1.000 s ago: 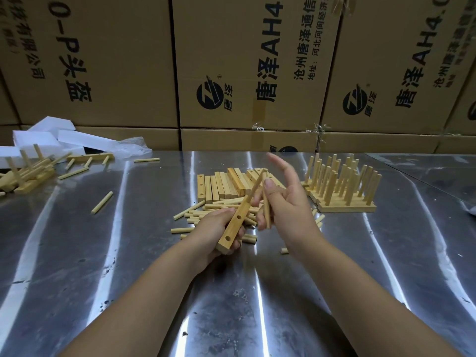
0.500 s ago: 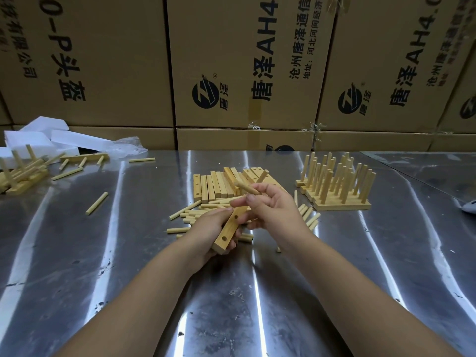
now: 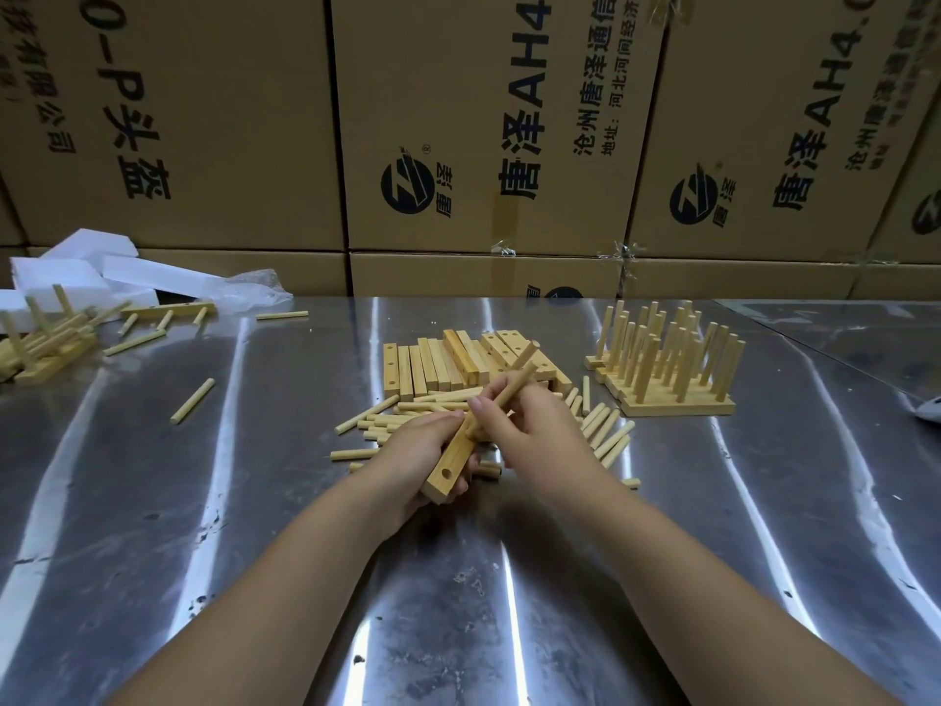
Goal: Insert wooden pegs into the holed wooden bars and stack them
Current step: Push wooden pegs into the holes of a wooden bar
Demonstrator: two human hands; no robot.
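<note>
Left hand grip: the left hand (image 3: pixel 420 453) curls round the near half of a holed wooden bar (image 3: pixel 450 466), holding it just above the middle of the table.
Right hand grip: the right hand (image 3: pixel 542 430) pinches a wooden peg (image 3: pixel 511 392) between thumb and fingers. The peg's lower end meets the bar's top face. The thumb hides whether it sits in a hole.
Under the hands: loose pegs (image 3: pixel 394 425) lie scattered flat on the table, and both hands cover part of the scatter.
Behind the hands: a row of bare bars (image 3: pixel 433 364) lies flat, side by side, with the long sides pointing away from the person.
To the right: a block of pegged bars (image 3: pixel 677 402) stands near the loose pegs, its many pegs upright.
To the left: a jumbled heap of pegged bars (image 3: pixel 46 341) sits at the table's edge, and a single bar with pegs (image 3: pixel 168 310) lies beside it. One stray peg (image 3: pixel 192 400) lies well apart.
Far left corner: white foam blocks (image 3: pixel 76 270) and crumpled clear plastic (image 3: pixel 254 287).
Surface: a shiny sheet-metal table (image 3: pixel 509 603) with streaky reflections and scuffs.
Room: stacked brown cardboard cartons (image 3: pixel 483 119), printed with black Chinese text and a round logo, form a wall right behind the table.
Bar direction: its long axis runs from near-left to far-right, with the near end lower. One round hole by the near end faces up.
Peg direction: it leans up and to the far right, nearly along the bar.
</note>
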